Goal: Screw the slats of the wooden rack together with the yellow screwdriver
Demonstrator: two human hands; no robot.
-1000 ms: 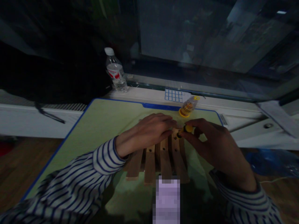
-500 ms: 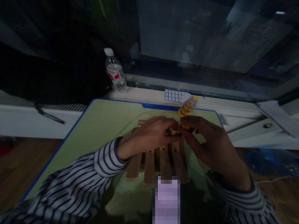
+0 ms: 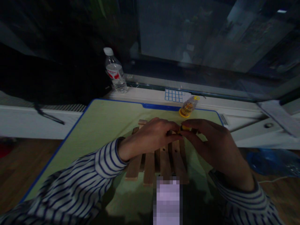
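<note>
Fingers (image 3: 198, 124) of my right hand (image 3: 217, 143) pinch one small yellow piece (image 3: 186, 127), dark at its left end, over the far part of the wooden bars. My left hand (image 3: 152, 134) meets it from the other side, thumb and forefinger bent so their tips nearly close at that same piece; through this one camera I cannot tell whether they grip it too.

Below the two hands I count four bars (image 3: 149, 170) by their near ends, side by side, two showing one dark hole each. One block (image 3: 142, 122) shows just beyond my left hand. All this is on one table (image 3: 112, 115) with a blue rim.

Past my fingers, one small bottle (image 3: 188, 107), yellow at both ends, is at the table's far edge. Behind it, I have one blue-gridded sheet (image 3: 173, 95) on the sill (image 3: 142, 94), and farther left one water bottle (image 3: 116, 73) with one white cap. Blue plastic (image 3: 269, 161) is on the floor at right.
</note>
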